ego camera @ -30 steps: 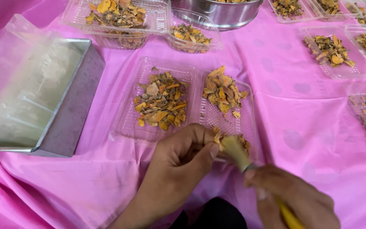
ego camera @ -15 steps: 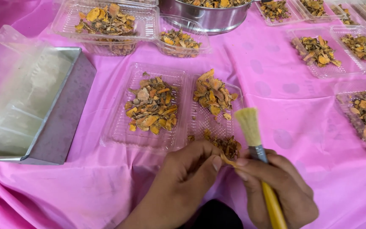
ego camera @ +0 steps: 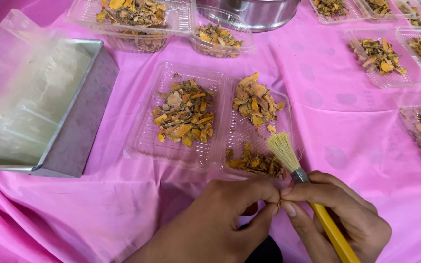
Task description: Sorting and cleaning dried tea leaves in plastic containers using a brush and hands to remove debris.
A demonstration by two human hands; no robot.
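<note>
- Left hand and right hand meet at the near edge of the table, fingertips pinched together on a tiny fragment; too small to say what it is.
- Right hand is also clamped on a yellow-handled brush, bristles up and angled toward the open clear tray.
- That tray sits just beyond the hands, mid-table; two piles of dried orange-brown chips in it, plus a smaller heap at its near rim.
- Step in hand, my read: picking or cleaning one bit between the fingers, brush parked.
- Next move likely needs the pinch released over the tray and a regrip on the brush.
- Metal box with plastic liner sits at the left edge.
- More filled trays along the far and right edges.
</note>
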